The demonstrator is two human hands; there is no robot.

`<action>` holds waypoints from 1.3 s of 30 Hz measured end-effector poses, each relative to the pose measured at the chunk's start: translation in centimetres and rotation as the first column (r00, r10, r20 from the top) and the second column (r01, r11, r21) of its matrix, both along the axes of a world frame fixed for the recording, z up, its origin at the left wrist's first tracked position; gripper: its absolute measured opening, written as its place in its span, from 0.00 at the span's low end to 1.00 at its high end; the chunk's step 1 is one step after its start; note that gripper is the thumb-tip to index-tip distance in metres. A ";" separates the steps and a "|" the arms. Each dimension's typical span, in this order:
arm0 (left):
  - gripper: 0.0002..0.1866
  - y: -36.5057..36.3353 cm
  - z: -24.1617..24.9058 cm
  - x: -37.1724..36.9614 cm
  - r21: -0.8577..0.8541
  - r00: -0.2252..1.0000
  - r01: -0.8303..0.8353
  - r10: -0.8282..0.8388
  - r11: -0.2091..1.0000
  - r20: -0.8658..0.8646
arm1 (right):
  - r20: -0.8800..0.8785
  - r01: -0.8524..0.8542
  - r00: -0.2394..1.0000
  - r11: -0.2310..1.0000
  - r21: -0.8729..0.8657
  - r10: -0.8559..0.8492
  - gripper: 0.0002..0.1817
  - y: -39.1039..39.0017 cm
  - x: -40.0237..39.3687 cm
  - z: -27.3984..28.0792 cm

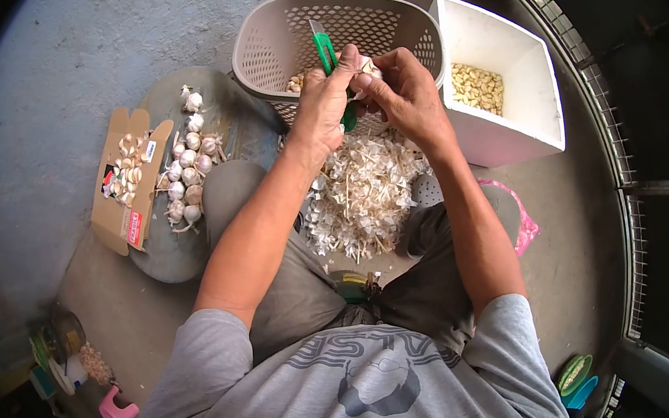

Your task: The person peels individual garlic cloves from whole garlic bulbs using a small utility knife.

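Note:
My left hand (326, 105) is closed around a green utility knife (324, 49), its blade pointing up and away. The fingers of my right hand (413, 102) are closed on a garlic bulb (369, 68), partly hidden by them. Both thumbs meet at the bulb. The hands are over the near rim of a grey perforated basket (263, 36), which has some garlic cloves in its bottom. Below the hands, a large heap of garlic skins and stalks (366, 188) lies on the floor between the legs.
Whole garlic bulbs (190, 161) lie on a round stool (156, 251) at the left, beside an open cardboard box (107, 212) holding garlic. A white foam box (517, 131) at the right contains peeled cloves (478, 88). A metal grille (610, 108) runs along the right side.

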State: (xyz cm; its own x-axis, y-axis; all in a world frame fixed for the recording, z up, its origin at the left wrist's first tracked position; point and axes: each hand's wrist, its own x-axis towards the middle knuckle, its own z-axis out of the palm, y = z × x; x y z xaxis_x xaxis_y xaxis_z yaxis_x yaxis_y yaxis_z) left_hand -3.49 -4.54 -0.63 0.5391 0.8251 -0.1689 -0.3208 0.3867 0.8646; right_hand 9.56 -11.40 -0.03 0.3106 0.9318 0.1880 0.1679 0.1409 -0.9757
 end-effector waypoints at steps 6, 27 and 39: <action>0.19 -0.5 0.8 0.0 0.102 0.999 -0.024 0.027 0.995 -0.028 | 0.142 -0.015 0.990 1.000 -0.027 0.019 0.23 -0.4 0.9 1.3; 0.18 0.7 0.8 -0.7 0.187 1.000 0.000 0.004 0.982 -0.020 | -0.194 -0.071 0.979 0.997 -0.042 0.061 0.10 -1.1 1.7 1.8; 0.17 0.3 -0.1 0.1 0.499 0.973 0.022 0.096 0.866 -0.210 | 0.365 0.094 0.930 0.986 -0.135 -0.038 0.12 -1.7 0.5 2.8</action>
State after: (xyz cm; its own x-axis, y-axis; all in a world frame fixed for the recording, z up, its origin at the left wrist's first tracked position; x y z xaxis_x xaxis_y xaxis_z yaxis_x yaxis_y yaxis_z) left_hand -3.36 -4.24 -0.77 0.5043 0.8492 0.1567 -0.1048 -0.1199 0.9872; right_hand 10.05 -13.10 2.72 0.3093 0.9372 0.1611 0.5159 -0.0231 -0.8563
